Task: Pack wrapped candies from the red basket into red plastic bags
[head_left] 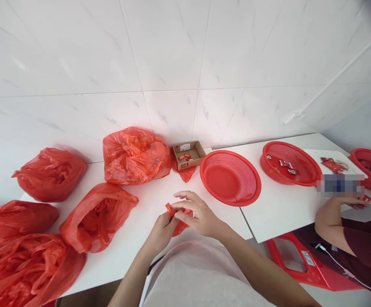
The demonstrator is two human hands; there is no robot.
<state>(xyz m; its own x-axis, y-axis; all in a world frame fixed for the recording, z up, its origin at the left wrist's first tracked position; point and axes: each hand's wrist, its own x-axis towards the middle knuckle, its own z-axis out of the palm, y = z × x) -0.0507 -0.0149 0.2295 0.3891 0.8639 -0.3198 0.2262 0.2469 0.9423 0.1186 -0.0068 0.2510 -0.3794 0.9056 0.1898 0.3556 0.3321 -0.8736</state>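
Note:
Just in front of my body, a small red plastic bag (pixel 179 228) is between my two hands above the white table. My left hand (pixel 163 228) is closed on its top edge, with the thumb pressed against the gathered plastic. From the right, my right hand (pixel 201 215) pinches the same bag with thumb and fingers, the upper fingers stretched toward the left. What the bag holds, if anything, is hidden by my hands. Beyond them stands a red mesh basket (pixel 204 181), and a small cardboard box (pixel 201 158) with a few red packets inside.
Large red plastic bags (pixel 136 160) fill the left side, one of them an open bag (pixel 96 221). To the right is another red basket (pixel 313 175) with several wrapped pieces. A co-worker's arm (pixel 329 219) reaches over a white tray (pixel 323 154). A red stool (pixel 300 260) stands below.

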